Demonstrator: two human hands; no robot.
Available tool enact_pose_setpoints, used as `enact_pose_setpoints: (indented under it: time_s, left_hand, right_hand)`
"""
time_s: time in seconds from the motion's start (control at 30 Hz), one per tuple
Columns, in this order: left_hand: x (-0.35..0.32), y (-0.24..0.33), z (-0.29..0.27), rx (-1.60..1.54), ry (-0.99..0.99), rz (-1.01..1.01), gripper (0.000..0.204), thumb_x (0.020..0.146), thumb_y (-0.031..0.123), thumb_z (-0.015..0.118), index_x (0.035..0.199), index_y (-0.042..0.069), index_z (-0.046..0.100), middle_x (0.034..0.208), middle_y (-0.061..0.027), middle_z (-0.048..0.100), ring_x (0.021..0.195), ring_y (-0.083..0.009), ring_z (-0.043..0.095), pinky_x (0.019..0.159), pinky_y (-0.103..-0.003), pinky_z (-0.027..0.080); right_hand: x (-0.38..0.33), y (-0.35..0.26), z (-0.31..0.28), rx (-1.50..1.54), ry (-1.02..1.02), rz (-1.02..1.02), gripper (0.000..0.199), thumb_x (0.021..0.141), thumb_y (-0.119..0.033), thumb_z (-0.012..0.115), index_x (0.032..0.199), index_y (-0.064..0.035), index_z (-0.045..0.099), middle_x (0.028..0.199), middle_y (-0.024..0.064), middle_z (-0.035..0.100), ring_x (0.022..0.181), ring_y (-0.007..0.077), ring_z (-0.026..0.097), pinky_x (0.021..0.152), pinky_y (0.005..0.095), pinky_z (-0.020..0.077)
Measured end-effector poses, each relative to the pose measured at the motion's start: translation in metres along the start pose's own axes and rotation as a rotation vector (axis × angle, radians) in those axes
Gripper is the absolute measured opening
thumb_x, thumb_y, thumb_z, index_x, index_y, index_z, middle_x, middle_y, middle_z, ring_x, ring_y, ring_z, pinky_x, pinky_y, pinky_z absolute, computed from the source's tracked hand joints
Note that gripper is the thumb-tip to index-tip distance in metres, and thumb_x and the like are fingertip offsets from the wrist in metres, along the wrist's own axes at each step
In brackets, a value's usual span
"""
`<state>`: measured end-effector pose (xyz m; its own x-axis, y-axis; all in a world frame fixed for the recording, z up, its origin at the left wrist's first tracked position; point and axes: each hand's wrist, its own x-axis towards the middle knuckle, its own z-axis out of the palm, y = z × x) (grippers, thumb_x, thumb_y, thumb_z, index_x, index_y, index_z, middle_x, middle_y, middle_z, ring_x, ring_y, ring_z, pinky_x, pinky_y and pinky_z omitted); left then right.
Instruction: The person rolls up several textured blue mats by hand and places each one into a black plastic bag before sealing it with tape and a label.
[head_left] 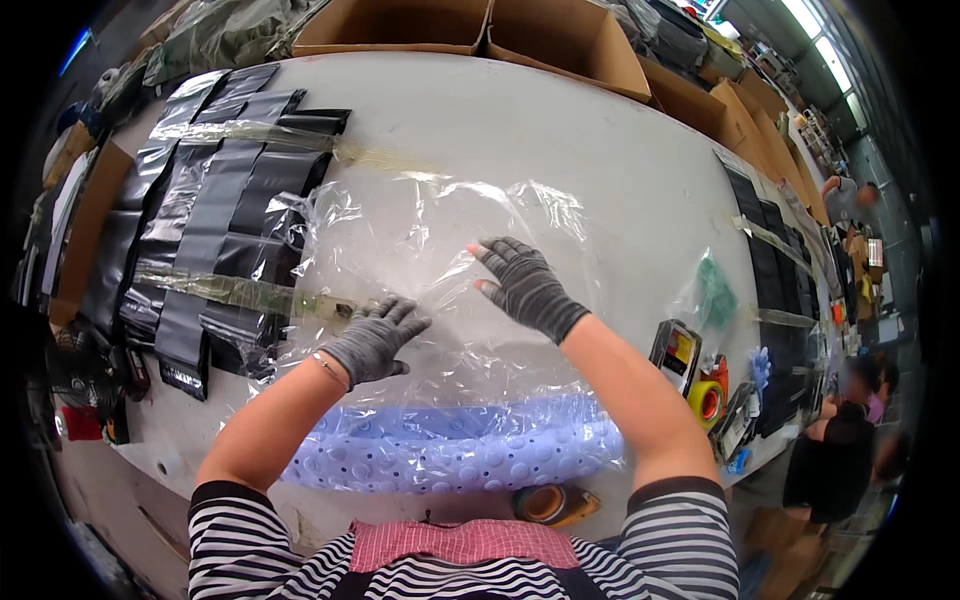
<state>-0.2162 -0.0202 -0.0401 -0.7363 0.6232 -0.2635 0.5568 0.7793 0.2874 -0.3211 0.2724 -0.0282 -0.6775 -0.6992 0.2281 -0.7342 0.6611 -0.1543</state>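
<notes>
A large sheet or bag of clear plastic film [450,352] lies wrinkled on the white table. A rolled or folded light-blue mat [450,462], with round bumps and small holes, is at its near end, partly under the film. Gloved in grey with bare fingertips, my left hand [375,342] rests over the film's left part, fingers spread. My right hand [525,287], gloved the same way, reaches farther out over the film's middle with its fingers stretched out. Both hands are open and hold nothing.
Overlapping black plastic bags [205,215] lie on the left under tape strips. More black bags [772,245] line the right edge. Nearer are a yellow tape roll [706,402], a green crumpled bundle [715,290] and a tape dispenser [543,503]. Cardboard boxes [570,45] stand along the far edge.
</notes>
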Motion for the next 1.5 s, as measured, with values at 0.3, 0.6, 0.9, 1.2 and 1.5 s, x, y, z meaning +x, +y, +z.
enact_pose_setpoints:
  time_s: [0.3, 0.6, 0.9, 1.2, 1.5]
  left_hand:
    - [-0.034, -0.033, -0.021, 0.118, -0.103, -0.329, 0.096, 0.070, 0.046, 0.083, 0.151, 0.022, 0.038, 0.157, -0.0189, 0.029, 0.145, -0.0435, 0.026, 0.115, -0.057, 0.027]
    - [-0.041, -0.037, -0.021, 0.063, -0.074, -0.324, 0.097, 0.065, 0.039, 0.087, 0.149, 0.023, 0.042, 0.154, -0.0176, 0.035, 0.144, -0.0402, 0.030, 0.118, -0.051, 0.026]
    - [-0.044, -0.037, -0.024, 0.086, -0.099, -0.358, 0.097, 0.066, 0.041, 0.086, 0.150, 0.023, 0.041, 0.155, -0.0173, 0.034, 0.145, -0.0382, 0.028, 0.119, -0.051, 0.023]
    - [-0.014, -0.028, -0.027, 0.102, -0.124, -0.377, 0.098, 0.067, 0.042, 0.086, 0.151, 0.024, 0.038, 0.157, -0.0138, 0.032, 0.147, -0.0362, 0.026, 0.116, -0.053, 0.029]
    - [-0.147, -0.061, -0.085, -0.494, 0.575, -0.572, 0.048, 0.091, 0.029, 0.072, 0.129, 0.003, 0.059, 0.110, -0.0170, 0.068, 0.108, -0.0290, 0.065, 0.096, -0.037, 0.049]
  right_hand:
    - [-0.015, 0.133, 0.048, -0.120, 0.106, 0.448, 0.036, 0.093, -0.022, 0.056, 0.128, -0.0160, 0.060, 0.118, 0.0146, 0.064, 0.109, 0.0348, 0.059, 0.097, 0.0488, 0.0473]
    - [0.051, 0.149, 0.040, 0.051, -0.310, 0.769, 0.047, 0.091, -0.016, 0.054, 0.138, -0.0192, 0.052, 0.124, 0.0212, 0.059, 0.114, 0.0372, 0.062, 0.097, 0.0464, 0.0505]
    - [0.067, 0.161, 0.037, 0.138, -0.310, 0.801, 0.054, 0.091, -0.016, 0.050, 0.144, -0.0166, 0.046, 0.125, 0.0242, 0.062, 0.117, 0.0366, 0.060, 0.099, 0.0453, 0.0481]
    - [-0.006, 0.183, 0.012, 0.498, -0.017, 0.774, 0.056, 0.094, -0.021, 0.062, 0.147, -0.0114, 0.044, 0.104, 0.0065, 0.064, 0.091, 0.0156, 0.060, 0.086, 0.0289, 0.0484]
    - [-0.207, 0.016, -0.146, 0.480, -0.175, 0.984, 0.037, 0.098, -0.035, 0.061, 0.110, -0.0013, 0.070, 0.085, 0.0042, 0.065, 0.079, 0.0146, 0.057, 0.075, 0.0319, 0.0481]
